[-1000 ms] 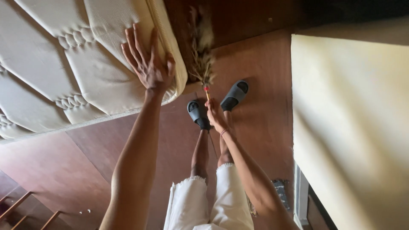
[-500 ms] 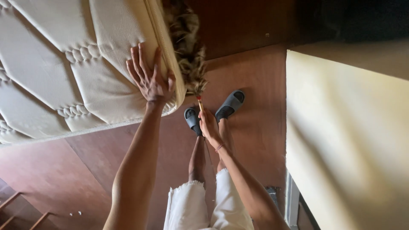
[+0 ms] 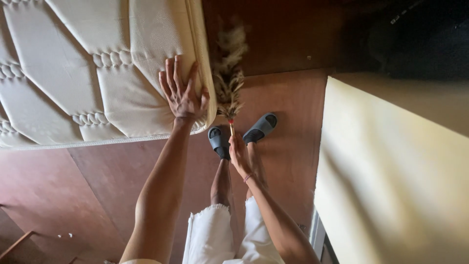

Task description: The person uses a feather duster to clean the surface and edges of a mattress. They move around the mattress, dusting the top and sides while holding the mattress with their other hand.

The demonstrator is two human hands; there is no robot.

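- Feather duster (image 3: 228, 80), a tuft of brown and tan plumes on a thin pale stick with a red band at its base: in the head view it stands in the middle of the scene. Its feathers lie against the right side wall of the mattress and its stick points down toward the feet.
- Right hand (image 3: 238, 154): its grip is closed around the low end of the stick, fingers curled tight. A thin cord bracelet (image 3: 248, 177) sits on the wrist.
- Left hand (image 3: 181, 95): fingers spread wide and palm flat, pressed on the cream quilted mattress (image 3: 73, 73) at its right edge, just beside the plumes, clasping nothing.
- Step in hand, as I judge it: brushing the mattress's side edge while the flat palm steadies it. A further stroke would call for light contact only, with the soft plume tips running along the piped seam.
- Materials: the mattress top is padded fabric, stitched in curved panels with puckered gathers and a corded rim. The plumes look fluffy and slightly blurred.
- Below: two grey moulded slippers (image 3: 261, 128) on a reddish-brown wooden floor (image 3: 97, 186), bare legs, and white frayed-hem shorts (image 3: 210, 234).
- Right side: a large smooth pale-yellow panel (image 3: 391, 171), well apart from both hands. What it belongs to cannot be told.
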